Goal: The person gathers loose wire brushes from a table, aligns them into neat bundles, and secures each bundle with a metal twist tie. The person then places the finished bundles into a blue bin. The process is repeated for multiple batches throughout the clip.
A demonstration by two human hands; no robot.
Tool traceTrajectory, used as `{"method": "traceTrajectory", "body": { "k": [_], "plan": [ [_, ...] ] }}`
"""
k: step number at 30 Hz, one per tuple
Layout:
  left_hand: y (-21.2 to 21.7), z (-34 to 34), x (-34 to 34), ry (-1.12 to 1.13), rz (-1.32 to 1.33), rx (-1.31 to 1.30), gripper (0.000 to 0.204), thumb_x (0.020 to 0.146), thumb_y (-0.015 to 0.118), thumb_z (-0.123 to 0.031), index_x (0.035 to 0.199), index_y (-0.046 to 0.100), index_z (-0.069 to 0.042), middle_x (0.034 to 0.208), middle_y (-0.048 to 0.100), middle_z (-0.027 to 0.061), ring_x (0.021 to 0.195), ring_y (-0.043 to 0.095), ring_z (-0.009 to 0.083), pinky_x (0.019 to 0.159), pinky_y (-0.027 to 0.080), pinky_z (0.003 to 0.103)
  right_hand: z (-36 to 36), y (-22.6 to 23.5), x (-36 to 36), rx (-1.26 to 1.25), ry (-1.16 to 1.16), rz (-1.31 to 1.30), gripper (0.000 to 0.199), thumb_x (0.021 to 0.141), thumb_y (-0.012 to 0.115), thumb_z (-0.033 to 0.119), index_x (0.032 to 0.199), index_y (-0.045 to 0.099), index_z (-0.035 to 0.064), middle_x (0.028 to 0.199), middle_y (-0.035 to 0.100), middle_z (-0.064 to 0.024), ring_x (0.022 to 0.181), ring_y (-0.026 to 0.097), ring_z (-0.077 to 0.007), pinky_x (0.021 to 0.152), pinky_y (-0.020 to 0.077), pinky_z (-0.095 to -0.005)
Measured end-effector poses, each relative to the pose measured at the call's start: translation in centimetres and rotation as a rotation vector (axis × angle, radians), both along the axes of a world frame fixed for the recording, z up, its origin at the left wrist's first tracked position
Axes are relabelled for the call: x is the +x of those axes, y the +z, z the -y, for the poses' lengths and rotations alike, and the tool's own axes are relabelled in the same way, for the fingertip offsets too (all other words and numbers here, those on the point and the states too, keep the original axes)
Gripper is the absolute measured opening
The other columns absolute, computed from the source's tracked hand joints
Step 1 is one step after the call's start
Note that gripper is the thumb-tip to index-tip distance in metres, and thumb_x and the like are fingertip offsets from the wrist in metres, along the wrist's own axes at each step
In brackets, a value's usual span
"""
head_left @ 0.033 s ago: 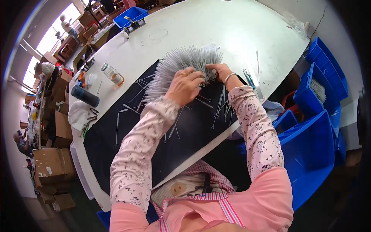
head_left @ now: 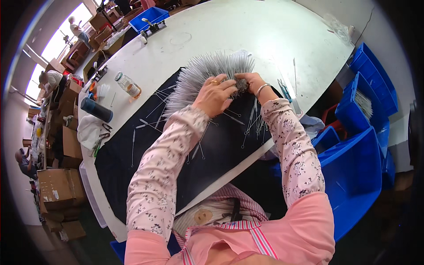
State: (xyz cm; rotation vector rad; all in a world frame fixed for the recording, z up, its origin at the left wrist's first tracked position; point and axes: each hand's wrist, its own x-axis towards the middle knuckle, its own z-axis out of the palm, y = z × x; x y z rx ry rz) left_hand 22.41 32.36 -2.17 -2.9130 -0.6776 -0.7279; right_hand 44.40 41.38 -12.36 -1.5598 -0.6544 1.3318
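Note:
A big fanned bundle of thin wire brushes (head_left: 194, 75) with whitish bristles lies on the black cloth (head_left: 176, 185) at the middle of the table. My left hand (head_left: 215, 96) is closed, its fingers curled over the bundle's near side. To its right, my right hand (head_left: 254, 84) presses the wire ends at the bundle's right edge; its index finger shows, while the other fingertips are partly hidden among the wires. Loose brushes (head_left: 251, 119) with small looped ends hang below my right hand. More single brushes (head_left: 133, 148) lie scattered on the cloth to the left.
Tweezers with blue handles (head_left: 285, 90) and a metal ruler (head_left: 297, 106) lie right of my right hand. A glass jar (head_left: 128, 85) and dark cylinder (head_left: 96, 109) stand at the left. Blue bins (head_left: 353, 176) fill the right side; cardboard boxes (head_left: 59, 190) and people are further left.
My left hand has shifted slightly to the right and away from me along the bundle. My right hand stays almost where it was.

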Motion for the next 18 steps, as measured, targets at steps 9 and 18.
{"method": "traceTrajectory", "body": {
  "k": [9, 18],
  "plan": [
    [-5.1, -6.2, 2.4, 0.202, -0.411, -0.124, 0.070, 0.080, 0.054, -0.057, 0.134, 0.045, -0.014, 0.142, 0.040, 0.0063, 0.138, 0.024, 0.0273, 0.113, 0.010, 0.048, 0.3, -1.9, 1.4, 0.274, 0.299, 0.107, 0.028, 0.072, 0.071, 0.009, 0.098, 0.066, 0.0017, 0.086, 0.066, -0.0105, 0.076, 0.065, -0.0198, 0.067, 0.0525, -0.0304],
    [-5.2, -5.1, 2.8, 0.281, -0.482, -0.212, 0.073, 0.083, 0.045, -0.061, 0.140, 0.039, -0.016, 0.152, 0.025, 0.0055, 0.143, 0.011, 0.0261, 0.115, 0.002, 0.046, -0.7, 0.1, -0.2, 0.038, -0.019, -0.061, 0.025, 0.063, 0.075, 0.000, 0.080, 0.062, -0.0120, 0.075, 0.065, -0.0158, 0.058, 0.064, -0.0270, 0.051, 0.0521, -0.0380]
  ]
}}
